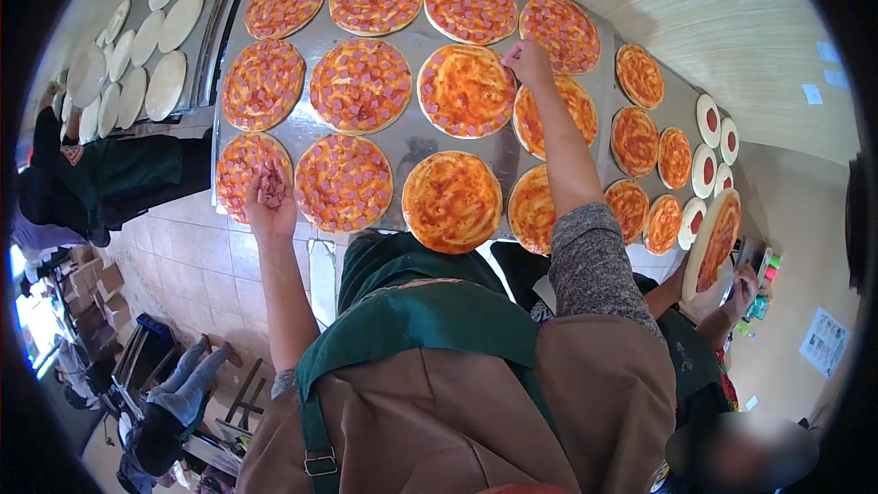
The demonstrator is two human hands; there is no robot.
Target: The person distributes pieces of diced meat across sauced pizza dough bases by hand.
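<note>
My left hand (pixel 273 215), palm up, cups a small heap of diced ham (pixel 272 185) over the edge of a ham-topped pizza (pixel 240 160). My right hand (pixel 529 64) is pinched at the right rim of a sauced pizza (pixel 465 91); what its fingertips hold, if anything, is hidden. That pizza carries ham cubes along its left and lower edge, with bare sauce in the middle. Nearby, one pizza base (pixel 452 201) has only sauce. Past my right wrist lies another sauced base (pixel 572 114), partly covered by my forearm.
Several ham-topped pizzas (pixel 359 84) fill the metal table (pixel 416 140). On the right, a co-worker's hand (pixel 745 288) is near a tilted sauced base (pixel 718 242), and bases with a sauce spot (pixel 702 171) lie beyond. Plain bases (pixel 166 85) cover a left table beside another person.
</note>
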